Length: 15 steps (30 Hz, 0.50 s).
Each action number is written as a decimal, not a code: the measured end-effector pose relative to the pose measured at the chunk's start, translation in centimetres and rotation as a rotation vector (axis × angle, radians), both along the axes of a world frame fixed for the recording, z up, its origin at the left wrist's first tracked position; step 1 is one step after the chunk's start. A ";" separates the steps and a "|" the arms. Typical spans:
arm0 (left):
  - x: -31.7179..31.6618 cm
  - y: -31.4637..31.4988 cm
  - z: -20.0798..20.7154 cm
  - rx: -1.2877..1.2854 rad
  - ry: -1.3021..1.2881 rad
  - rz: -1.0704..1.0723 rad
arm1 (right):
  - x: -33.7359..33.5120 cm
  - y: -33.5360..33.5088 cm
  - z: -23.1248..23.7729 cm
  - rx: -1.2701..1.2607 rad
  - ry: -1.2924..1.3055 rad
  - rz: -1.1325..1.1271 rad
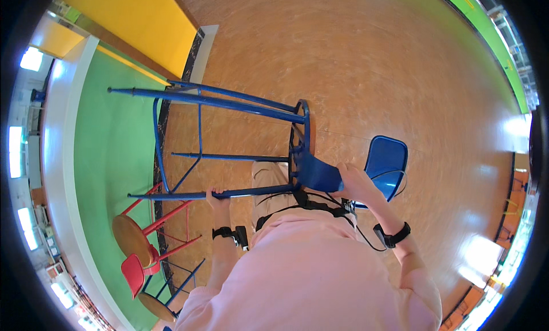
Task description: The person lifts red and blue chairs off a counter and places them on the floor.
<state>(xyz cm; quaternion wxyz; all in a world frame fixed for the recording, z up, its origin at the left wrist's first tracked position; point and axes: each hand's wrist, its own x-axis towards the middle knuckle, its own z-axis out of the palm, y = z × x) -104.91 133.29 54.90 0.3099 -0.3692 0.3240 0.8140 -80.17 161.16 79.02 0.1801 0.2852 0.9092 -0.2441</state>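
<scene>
A tall bar stool point(251, 107) with blue metal legs is held on its side in front of my body. Its legs point left, and its seat end, partly showing a wooden edge, faces right. Around the near leg, my left hand point(218, 200) is closed. My right hand point(359, 183) grips the outer end of the small blue backrest point(318, 172); some of its fingers are hidden behind the panel. Both wrists wear black straps with small devices. The stool's upper legs reach over toward the green counter front.
A long counter with a green front point(106, 136) and pale top point(63, 131) runs along the left. Beside it stand a red stool point(132, 235) and a dark-legged stool point(157, 307). A yellow panel point(137, 28) rises at upper left. Another blue chair point(387, 158) is at right on the brown floor point(389, 62).
</scene>
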 end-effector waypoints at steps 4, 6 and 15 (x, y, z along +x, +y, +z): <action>0.7 -0.3 0.6 0.034 -0.019 0.014 | 0.4 0.2 -0.4 -0.021 0.007 0.015; 1.0 -0.2 0.7 -0.005 -0.007 0.010 | 0.0 -0.2 -0.5 -0.005 0.004 -0.041; 2.5 -2.6 -0.9 0.076 0.025 0.057 | -0.6 -0.6 -0.1 -0.001 0.015 -0.054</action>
